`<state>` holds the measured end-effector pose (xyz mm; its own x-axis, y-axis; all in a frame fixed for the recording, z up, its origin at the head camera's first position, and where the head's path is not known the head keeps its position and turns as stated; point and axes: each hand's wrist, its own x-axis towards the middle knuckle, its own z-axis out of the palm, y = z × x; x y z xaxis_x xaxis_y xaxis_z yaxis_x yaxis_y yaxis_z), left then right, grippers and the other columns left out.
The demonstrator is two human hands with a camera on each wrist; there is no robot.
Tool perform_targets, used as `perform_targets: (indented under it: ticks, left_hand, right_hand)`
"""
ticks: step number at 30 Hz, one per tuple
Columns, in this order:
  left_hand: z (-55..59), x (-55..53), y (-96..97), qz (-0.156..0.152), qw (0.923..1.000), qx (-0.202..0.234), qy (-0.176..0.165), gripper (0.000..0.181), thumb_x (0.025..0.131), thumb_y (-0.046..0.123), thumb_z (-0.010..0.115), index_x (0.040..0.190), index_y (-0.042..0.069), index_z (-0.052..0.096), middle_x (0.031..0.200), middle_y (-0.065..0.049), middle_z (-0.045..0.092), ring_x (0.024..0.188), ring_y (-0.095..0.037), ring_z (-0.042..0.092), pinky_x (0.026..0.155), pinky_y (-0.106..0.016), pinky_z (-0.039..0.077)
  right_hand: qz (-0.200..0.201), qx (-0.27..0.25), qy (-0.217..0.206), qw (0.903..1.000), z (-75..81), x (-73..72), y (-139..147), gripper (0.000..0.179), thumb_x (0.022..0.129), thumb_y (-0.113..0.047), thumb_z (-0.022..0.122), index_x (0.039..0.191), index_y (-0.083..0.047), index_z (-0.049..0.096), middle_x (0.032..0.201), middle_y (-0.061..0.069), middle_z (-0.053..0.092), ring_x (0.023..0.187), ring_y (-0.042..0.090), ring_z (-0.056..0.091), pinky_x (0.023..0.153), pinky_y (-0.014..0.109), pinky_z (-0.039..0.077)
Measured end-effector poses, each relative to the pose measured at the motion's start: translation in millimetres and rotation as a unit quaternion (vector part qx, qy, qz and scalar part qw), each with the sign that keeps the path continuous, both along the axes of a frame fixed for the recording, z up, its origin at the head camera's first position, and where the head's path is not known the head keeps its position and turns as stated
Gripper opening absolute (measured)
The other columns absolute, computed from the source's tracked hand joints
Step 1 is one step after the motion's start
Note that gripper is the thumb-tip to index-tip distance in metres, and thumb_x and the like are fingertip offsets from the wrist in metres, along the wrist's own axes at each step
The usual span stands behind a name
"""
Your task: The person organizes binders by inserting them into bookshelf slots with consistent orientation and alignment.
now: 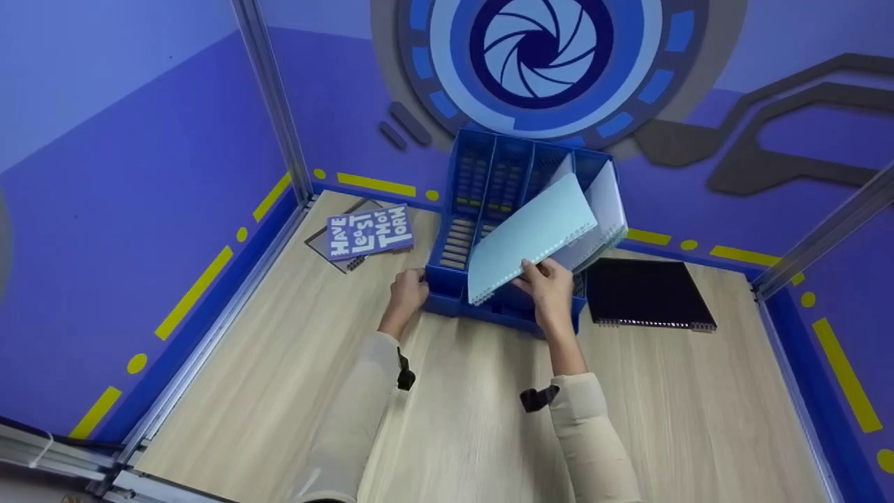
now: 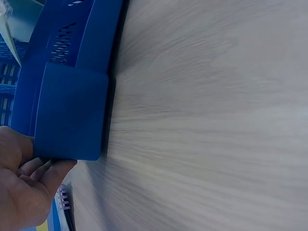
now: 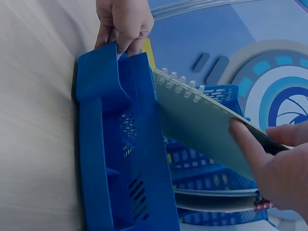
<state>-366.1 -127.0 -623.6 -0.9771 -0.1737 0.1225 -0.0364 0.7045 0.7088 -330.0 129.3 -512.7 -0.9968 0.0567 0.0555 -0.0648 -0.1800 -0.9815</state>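
A blue file organizer [image 1: 444, 304] with several upright slots stands near the back wall. My left hand [image 1: 407, 297] grips its front left corner; in the left wrist view the fingers [image 2: 57, 174] curl round the end of the front tray [image 2: 72, 115]. My right hand [image 1: 552, 293] pinches a light blue spiral notebook [image 1: 531, 234] by its coil-bound edge, thumb on one face. The notebook is tilted over the middle slots, its clear coil [image 3: 180, 85] towards me. Further right, other spiral notebooks [image 1: 606, 202] stand in the organizer, partly behind the light blue one.
On the left lies a purple notebook with white lettering [image 1: 370, 230], on top of a grey spiral notebook [image 1: 319, 243]. A black spiral notebook [image 1: 646, 290] lies flat to the organizer's right. Printed panels with metal posts [image 1: 276, 105] enclose the wooden table [image 1: 475, 405].
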Motion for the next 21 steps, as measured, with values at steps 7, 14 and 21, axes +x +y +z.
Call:
perform_targets:
  ticks: [7,14,21]
  left_hand:
    - [-0.7,-0.2,1.7,0.003,0.9999,0.0,0.01,0.017,0.085,-0.004,0.058,0.071,0.005,0.056,0.084,-0.019,0.069,0.086,-0.038,0.065,0.078,-0.053,0.049]
    - [-3.3,-1.4,0.9,0.002,0.9998,-0.004,0.019,0.014,0.085,-0.002,0.059,0.073,0.004,0.058,0.087,-0.021,0.07,0.09,-0.042,0.068,0.08,-0.055,0.05]
    - [-3.8,-0.4,-0.1,0.007,0.9998,-0.005,0.017,0.014,0.086,-0.003,0.058,0.073,0.003,0.059,0.089,-0.022,0.071,0.094,-0.044,0.068,0.082,-0.056,0.051]
  right_hand:
    - [-0.075,0.006,0.037,0.9965,-4.0,-0.7,1,0.039,0.096,0.001,0.065,0.067,-0.002,0.04,0.089,0.024,0.062,0.09,0.031,0.072,0.083,0.038,0.059]
    - [-0.111,0.018,0.086,0.9899,-9.2,-3.7,-11,0.045,0.097,-0.001,0.064,0.066,-0.006,0.033,0.071,0.016,0.049,0.098,0.038,0.073,0.083,0.034,0.059]
    - [-0.144,0.081,0.099,0.9812,-17.8,-10.7,-17,0.042,0.098,-0.007,0.065,0.066,-0.004,0.038,0.066,0.026,0.048,0.094,0.033,0.075,0.081,0.037,0.059]
